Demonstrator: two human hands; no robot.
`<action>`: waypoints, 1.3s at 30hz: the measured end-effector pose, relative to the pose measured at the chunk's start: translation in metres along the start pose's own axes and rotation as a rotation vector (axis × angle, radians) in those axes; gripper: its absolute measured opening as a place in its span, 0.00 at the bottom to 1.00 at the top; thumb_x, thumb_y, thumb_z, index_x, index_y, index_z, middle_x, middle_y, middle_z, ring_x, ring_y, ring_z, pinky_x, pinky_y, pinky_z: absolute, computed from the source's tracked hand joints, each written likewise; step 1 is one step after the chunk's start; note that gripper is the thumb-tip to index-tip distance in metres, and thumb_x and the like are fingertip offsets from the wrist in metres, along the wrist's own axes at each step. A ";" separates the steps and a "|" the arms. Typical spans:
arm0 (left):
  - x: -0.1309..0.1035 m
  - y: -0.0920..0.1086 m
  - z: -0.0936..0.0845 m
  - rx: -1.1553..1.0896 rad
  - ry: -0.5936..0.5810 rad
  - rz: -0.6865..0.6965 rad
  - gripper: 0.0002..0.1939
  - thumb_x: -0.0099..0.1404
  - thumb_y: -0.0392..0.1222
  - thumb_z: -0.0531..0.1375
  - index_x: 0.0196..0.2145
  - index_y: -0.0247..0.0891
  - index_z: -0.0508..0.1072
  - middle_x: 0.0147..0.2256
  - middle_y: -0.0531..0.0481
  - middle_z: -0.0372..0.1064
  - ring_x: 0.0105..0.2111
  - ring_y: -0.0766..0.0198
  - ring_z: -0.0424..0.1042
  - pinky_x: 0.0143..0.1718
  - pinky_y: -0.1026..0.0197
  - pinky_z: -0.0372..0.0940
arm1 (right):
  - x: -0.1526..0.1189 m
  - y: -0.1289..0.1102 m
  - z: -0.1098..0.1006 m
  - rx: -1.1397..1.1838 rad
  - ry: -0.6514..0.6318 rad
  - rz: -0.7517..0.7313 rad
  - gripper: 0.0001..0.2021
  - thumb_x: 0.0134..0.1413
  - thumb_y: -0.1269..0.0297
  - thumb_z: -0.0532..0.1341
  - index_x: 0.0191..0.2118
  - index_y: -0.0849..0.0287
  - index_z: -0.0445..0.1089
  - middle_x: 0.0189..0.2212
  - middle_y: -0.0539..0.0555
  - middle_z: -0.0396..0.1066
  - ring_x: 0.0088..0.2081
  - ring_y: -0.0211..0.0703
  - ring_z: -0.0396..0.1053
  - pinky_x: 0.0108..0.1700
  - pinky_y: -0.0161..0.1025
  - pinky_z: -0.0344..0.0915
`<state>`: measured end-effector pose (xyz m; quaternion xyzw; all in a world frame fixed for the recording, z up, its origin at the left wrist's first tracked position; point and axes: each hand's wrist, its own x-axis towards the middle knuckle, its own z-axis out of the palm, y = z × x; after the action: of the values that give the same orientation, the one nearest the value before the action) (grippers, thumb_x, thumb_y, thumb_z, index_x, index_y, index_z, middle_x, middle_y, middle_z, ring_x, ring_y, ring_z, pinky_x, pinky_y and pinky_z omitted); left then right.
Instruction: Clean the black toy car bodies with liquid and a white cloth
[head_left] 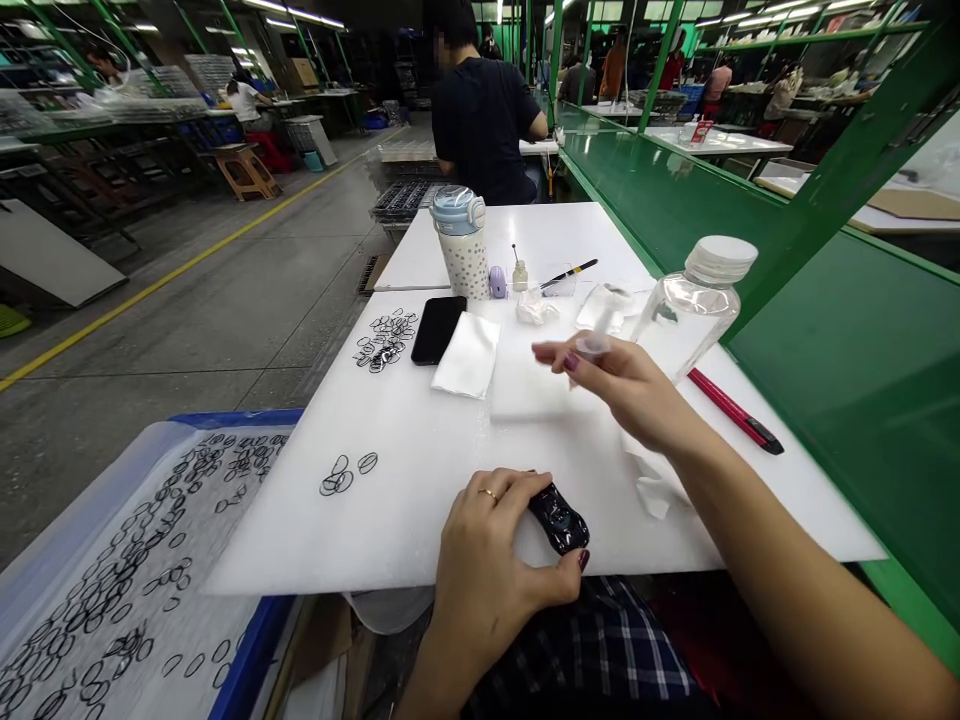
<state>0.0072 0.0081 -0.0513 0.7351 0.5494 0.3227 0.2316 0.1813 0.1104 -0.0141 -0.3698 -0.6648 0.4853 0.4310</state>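
Note:
My left hand [491, 560] grips a glossy black piece [560, 517], shaped like a small toy car, between thumb and fingers near the table's front edge. A ring is on one of its fingers. Higher up and to the right, my right hand [619, 380] is held above the table with thumb and fingers closed around a small translucent piece [592, 345]; blur hides its exact kind. Behind that hand stands a transparent bottle [686, 310] with a white lid. Thin black rings [349, 475] lie on the table to the left.
A black phone [439, 330], folded white tissue [469, 355], dotted tumbler [461, 245] and pile of black rings [386, 340] occupy the far left. A red cutter [735, 412] lies right. A blue-rimmed tray [251, 645] holds many rings. Another person [487, 125] sits ahead.

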 end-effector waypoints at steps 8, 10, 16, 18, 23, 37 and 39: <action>0.010 0.008 -0.001 -0.094 -0.002 -0.138 0.21 0.45 0.38 0.64 0.40 0.40 0.77 0.36 0.51 0.71 0.39 0.56 0.68 0.43 0.50 0.65 | -0.051 -0.015 0.033 0.420 0.066 -0.006 0.29 0.52 0.32 0.52 0.34 0.57 0.68 0.27 0.50 0.55 0.30 0.39 0.54 0.36 0.40 0.55; 0.011 0.010 -0.001 -0.100 0.003 -0.151 0.19 0.45 0.39 0.65 0.38 0.41 0.77 0.35 0.51 0.71 0.39 0.56 0.67 0.43 0.50 0.64 | -0.055 -0.030 0.037 0.644 0.037 -0.089 0.36 0.47 0.25 0.45 0.22 0.59 0.58 0.20 0.49 0.49 0.25 0.38 0.50 0.32 0.40 0.52; 0.010 0.013 -0.003 -0.117 0.004 -0.178 0.15 0.44 0.39 0.64 0.34 0.41 0.77 0.34 0.51 0.71 0.37 0.56 0.67 0.41 0.51 0.64 | -0.058 -0.035 0.047 0.917 0.066 -0.019 0.33 0.50 0.31 0.45 0.16 0.59 0.43 0.12 0.48 0.37 0.18 0.36 0.41 0.25 0.39 0.46; 0.010 0.012 -0.003 -0.114 0.011 -0.165 0.15 0.45 0.39 0.64 0.34 0.41 0.77 0.33 0.51 0.71 0.37 0.57 0.67 0.41 0.51 0.64 | -0.056 -0.031 0.050 0.906 0.084 -0.040 0.33 0.49 0.31 0.43 0.16 0.59 0.43 0.12 0.47 0.36 0.17 0.36 0.41 0.23 0.39 0.45; 0.011 0.011 -0.002 -0.114 0.009 -0.153 0.12 0.45 0.39 0.64 0.31 0.42 0.76 0.33 0.52 0.71 0.37 0.57 0.67 0.40 0.52 0.64 | -0.053 -0.030 0.053 0.860 0.073 -0.060 0.33 0.48 0.31 0.40 0.15 0.59 0.42 0.11 0.48 0.35 0.17 0.36 0.40 0.22 0.39 0.44; 0.010 0.011 -0.002 -0.104 0.018 -0.148 0.14 0.45 0.39 0.64 0.33 0.42 0.76 0.33 0.52 0.71 0.37 0.57 0.67 0.39 0.52 0.64 | -0.057 -0.031 0.054 0.799 0.091 -0.069 0.32 0.48 0.32 0.44 0.16 0.58 0.45 0.12 0.48 0.37 0.18 0.36 0.40 0.23 0.39 0.43; 0.011 0.011 -0.002 -0.107 0.028 -0.149 0.13 0.45 0.39 0.64 0.33 0.41 0.76 0.33 0.51 0.71 0.37 0.56 0.67 0.39 0.51 0.64 | -0.058 -0.032 0.054 0.782 0.107 -0.070 0.31 0.49 0.32 0.44 0.16 0.58 0.46 0.11 0.49 0.37 0.18 0.36 0.40 0.23 0.39 0.43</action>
<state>0.0149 0.0151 -0.0401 0.6743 0.5875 0.3438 0.2863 0.1494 0.0323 -0.0043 -0.1795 -0.4189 0.6669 0.5895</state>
